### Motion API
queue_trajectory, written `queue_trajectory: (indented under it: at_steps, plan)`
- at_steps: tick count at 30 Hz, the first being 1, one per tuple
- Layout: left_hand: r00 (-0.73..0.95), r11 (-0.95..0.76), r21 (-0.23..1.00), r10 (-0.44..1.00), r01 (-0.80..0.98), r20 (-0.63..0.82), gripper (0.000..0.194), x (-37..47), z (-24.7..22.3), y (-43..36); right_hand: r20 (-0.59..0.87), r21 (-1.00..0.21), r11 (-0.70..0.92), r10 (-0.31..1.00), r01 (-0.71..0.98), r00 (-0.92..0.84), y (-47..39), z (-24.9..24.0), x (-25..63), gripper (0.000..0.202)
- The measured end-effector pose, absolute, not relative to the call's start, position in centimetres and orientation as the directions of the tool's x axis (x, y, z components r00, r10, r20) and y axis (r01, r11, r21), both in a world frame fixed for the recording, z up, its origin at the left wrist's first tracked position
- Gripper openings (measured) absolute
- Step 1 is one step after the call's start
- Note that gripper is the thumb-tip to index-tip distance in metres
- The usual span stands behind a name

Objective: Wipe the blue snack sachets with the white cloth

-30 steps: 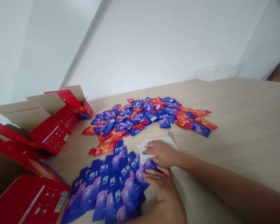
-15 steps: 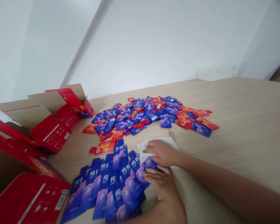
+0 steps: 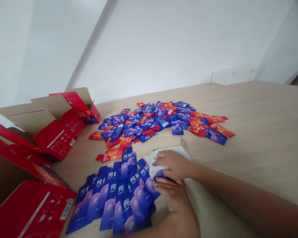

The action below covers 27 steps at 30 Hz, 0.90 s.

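My right hand is closed on a white cloth, pressing it over a blue-purple sachet. Just below it, my left hand holds the lower end of that sachet, which is mostly covered by the cloth and my fingers. Left of both hands, several blue-purple sachets lie face up in overlapping rows on the table. The nearest of them lie right against my left fingers.
A mixed heap of red-orange and blue sachets spreads across the table behind my hands. Open red cartons line the left side, flaps raised. A pale wall rises behind, with a white box-like piece at its foot.
My right hand has shifted the cloth slightly down over the sachet, covering more of it. My left hand stays nearly in place. The camera view has moved a little.
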<state>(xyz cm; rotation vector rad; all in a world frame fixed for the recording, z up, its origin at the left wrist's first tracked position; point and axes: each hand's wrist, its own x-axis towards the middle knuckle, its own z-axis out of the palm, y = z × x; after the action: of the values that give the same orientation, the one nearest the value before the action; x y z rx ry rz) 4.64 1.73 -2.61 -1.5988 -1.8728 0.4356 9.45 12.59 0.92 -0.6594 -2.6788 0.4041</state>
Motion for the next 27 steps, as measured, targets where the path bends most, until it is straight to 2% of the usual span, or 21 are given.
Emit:
queue_trajectory:
  at_steps: [4, 13, 20, 24, 27]
  plan:
    - [-0.029, 0.183, -0.604, 0.966, 0.775, 0.256, 0.03, 4.4, -2.6, 1.7, 0.269, -0.33, 0.83, 0.54, 0.45, -0.798, 12.8, 1.1, 9.4, 0.038]
    - [-0.049, 0.152, -0.593, 0.981, 0.791, 0.187, 0.035, 4.8, -1.3, 1.5, 0.165, -0.238, 0.85, 0.512, 0.47, -0.843, 12.5, 2.2, 9.4, 0.021]
    - [-0.03, 0.123, -0.556, 0.985, 0.822, 0.173, 0.036, 4.7, -1.7, 1.4, 0.231, -0.27, 0.845, 0.523, 0.462, -0.821, 12.9, 1.8, 9.6, 0.034]
    - [-0.04, 0.132, -0.53, 0.983, 0.838, 0.181, 0.035, 4.7, -2.0, 1.3, 0.206, -0.266, 0.848, 0.515, 0.458, -0.832, 13.1, 1.8, 9.9, 0.022]
    - [-0.032, 0.132, -0.557, 0.982, 0.82, 0.184, 0.035, 4.7, -2.0, 1.3, 0.173, -0.253, 0.829, 0.545, 0.498, -0.82, 13.1, 1.8, 10.0, 0.016]
